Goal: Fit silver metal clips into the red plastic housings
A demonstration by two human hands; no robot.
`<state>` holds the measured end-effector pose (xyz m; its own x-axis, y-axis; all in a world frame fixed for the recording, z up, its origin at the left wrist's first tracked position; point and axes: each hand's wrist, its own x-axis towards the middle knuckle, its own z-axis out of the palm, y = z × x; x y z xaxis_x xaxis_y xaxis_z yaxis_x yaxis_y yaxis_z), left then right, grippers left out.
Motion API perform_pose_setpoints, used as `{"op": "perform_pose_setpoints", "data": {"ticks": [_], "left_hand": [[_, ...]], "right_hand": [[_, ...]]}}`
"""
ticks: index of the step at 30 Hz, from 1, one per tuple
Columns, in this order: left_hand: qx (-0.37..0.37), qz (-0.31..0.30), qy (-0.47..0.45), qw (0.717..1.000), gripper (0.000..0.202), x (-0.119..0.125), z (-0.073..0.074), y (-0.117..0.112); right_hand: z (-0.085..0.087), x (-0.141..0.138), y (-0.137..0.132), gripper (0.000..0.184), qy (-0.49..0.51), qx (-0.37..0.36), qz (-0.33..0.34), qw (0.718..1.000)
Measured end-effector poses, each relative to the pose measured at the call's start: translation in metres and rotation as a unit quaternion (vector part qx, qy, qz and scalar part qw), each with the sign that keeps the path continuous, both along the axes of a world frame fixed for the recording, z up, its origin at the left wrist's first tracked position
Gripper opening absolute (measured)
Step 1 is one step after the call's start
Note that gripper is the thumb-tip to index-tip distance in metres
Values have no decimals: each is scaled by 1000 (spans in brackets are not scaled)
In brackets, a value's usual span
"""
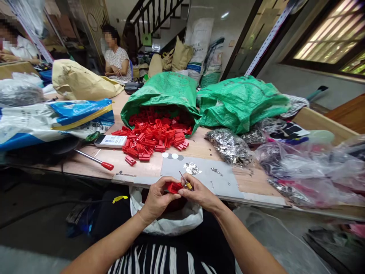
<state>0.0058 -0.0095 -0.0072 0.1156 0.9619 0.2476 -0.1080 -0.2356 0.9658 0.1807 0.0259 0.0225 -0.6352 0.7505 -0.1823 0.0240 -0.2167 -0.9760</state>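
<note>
One part (173,187) in hand; pile (154,139) looks barely reduced.
Fingers of left hand (155,199) clamp the part; fingers of right hand (199,194) pinch a tool (185,182). Pile lies on tabletop (94,167).

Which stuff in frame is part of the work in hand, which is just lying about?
In use: left hand, red plastic part, right hand, yellow-handled tool, red parts pile, open green sack, metal bits on grey sheet.
Lying about: red-handled screwdriver, white remote, brown paper sack, blue-white sack, second green sack.
</note>
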Motion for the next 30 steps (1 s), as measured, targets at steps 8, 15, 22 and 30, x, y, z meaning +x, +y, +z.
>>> {"op": "perform_pose_setpoints", "data": {"ticks": [8,15,22,30], "left_hand": [[-32,-4,-51,998,31,2,9,2],[-12,17,58,998,31,-16,-6,16],[14,-4,208,978,44,-29,-16,36],[19,-21,278,960,44,-32,-18,38]], "right_hand": [[2,0,2,43,-24,5,-13,1000],[-4,6,5,34,-134,135,-53,980],[-16,6,0,16,-310,342,-78,884],[-20,-1,-1,16,-324,389,-51,861]]}}
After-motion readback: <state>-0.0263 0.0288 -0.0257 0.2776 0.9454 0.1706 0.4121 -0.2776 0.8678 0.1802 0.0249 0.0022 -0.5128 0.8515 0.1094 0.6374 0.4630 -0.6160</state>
